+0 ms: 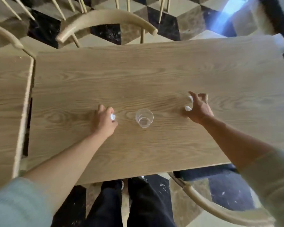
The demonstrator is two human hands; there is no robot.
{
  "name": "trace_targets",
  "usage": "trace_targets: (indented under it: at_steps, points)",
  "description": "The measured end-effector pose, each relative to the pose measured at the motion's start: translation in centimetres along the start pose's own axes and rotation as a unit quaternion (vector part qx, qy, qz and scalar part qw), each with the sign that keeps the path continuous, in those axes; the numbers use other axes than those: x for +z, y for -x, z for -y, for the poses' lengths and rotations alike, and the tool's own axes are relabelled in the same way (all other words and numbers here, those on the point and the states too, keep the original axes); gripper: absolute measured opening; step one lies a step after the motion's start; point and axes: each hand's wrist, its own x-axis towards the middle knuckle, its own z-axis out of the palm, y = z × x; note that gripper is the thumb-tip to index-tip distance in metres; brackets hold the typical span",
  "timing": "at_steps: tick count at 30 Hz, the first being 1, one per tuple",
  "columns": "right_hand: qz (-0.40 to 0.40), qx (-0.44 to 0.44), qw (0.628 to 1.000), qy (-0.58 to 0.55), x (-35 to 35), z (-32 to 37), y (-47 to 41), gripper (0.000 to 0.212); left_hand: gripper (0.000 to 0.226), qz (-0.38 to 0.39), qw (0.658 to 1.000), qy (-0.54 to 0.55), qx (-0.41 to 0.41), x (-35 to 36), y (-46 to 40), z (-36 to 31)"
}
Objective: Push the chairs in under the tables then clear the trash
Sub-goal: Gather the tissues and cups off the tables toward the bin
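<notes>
left hand (103, 119) clenched on paper wad (113, 116); right hand (197, 108) spread over scraps (187, 108), 3 o'clock of glass (144, 118). featherlight, soft: pinch anywhere.

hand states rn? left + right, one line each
Left hand: closed around a crumpled white paper.
Right hand: fingers spread open, over two white paper scraps on the table; no firm grip visible.
</notes>
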Motion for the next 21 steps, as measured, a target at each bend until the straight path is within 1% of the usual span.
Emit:
trace_targets:
  at_steps: [1, 2, 3, 5, 6, 7, 8, 10, 11, 12, 14, 16, 17, 19, 21]
  points:
    - [0.009, -0.004, 1.0, 0.0, 0.4, 0.0, -0.7, 0.072, 0.021, -0.013, 1.0, 0.021, 0.012, 0.6, -0.4, 0.2]
    - [-0.006, -0.005, 1.0, -0.012, 0.9, 0.2, -1.1, 0.064, 0.014, -0.025, 0.998, 0.047, 0.024, 1.1, -0.4, 0.5]
    - [-0.044, -0.001, 0.999, -0.031, 1.6, 0.2, -1.3, 0.051, 0.011, -0.03, 0.996, 0.081, 0.025, 1.6, -0.6, 0.6]
    - [-0.119, 0.018, 0.99, -0.076, 2.5, 0.7, -0.9, 0.026, 0.009, -0.018, 0.983, 0.18, -0.017, 1.8, -0.4, 0.6]
    - [-0.129, 0.034, 0.987, -0.091, 3.1, 1.0, -0.4, 0.019, 0.007, -0.001, 0.968, 0.246, -0.048, 1.8, -0.2, 0.7]
    - [-0.134, 0.044, 0.984, -0.109, 3.5, 1.0, 0.3, 0.015, 0.005, 0.009, 0.947, 0.311, -0.073, 1.7, 0.2, 0.7]
    - [-0.133, 0.057, 0.98, -0.139, 3.8, 1.5, 1.1, 0.013, 0.005, 0.003, 0.931, 0.356, -0.086, 1.4, 0.3, 0.7]
    - [-0.133, 0.082, 0.961, -0.23, 3.9, 2.8, 2.7, 0.013, 0.011, -0.025, 0.912, 0.403, -0.078, 0.5, 0.7, 0.1]
    - [-0.139, 0.081, 0.947, -0.278, 3.8, 3.7, 3.5, 0.013, 0.013, -0.034, 0.907, 0.416, -0.063, -0.3, 0.9, -0.4]
    - [-0.142, 0.07, 0.936, -0.315, 3.6, 5.0, 4.4, 0.014, 0.013, -0.038, 0.906, 0.42, -0.041, -1.2, 1.0, -1.0]
    - [-0.135, 0.021, 0.926, -0.351, 3.2, 7.4, 5.8, 0.016, 0.011, -0.025, 0.914, 0.403, 0.031, -2.1, 1.2, -3.0]
    - [-0.115, -0.029, 0.924, -0.363, 3.3, 9.8, 7.1, 0.014, 0.011, -0.003, 0.934, 0.341, 0.109, -2.6, 1.4, -5.1]
    - [-0.102, -0.044, 0.926, -0.361, 3.5, 10.7, 7.7, 0.012, 0.012, 0.005, 0.942, 0.308, 0.134, -2.6, 1.6, -6.0]
    - [-0.08, -0.063, 0.934, -0.343, 4.0, 11.9, 8.7, 0.009, 0.016, 0.022, 0.954, 0.258, 0.149, -2.2, 1.8, -7.1]
    - [-0.076, -0.064, 0.939, -0.329, 4.5, 12.2, 9.2, 0.005, 0.02, 0.038, 0.963, 0.229, 0.139, -1.7, 1.8, -7.3]
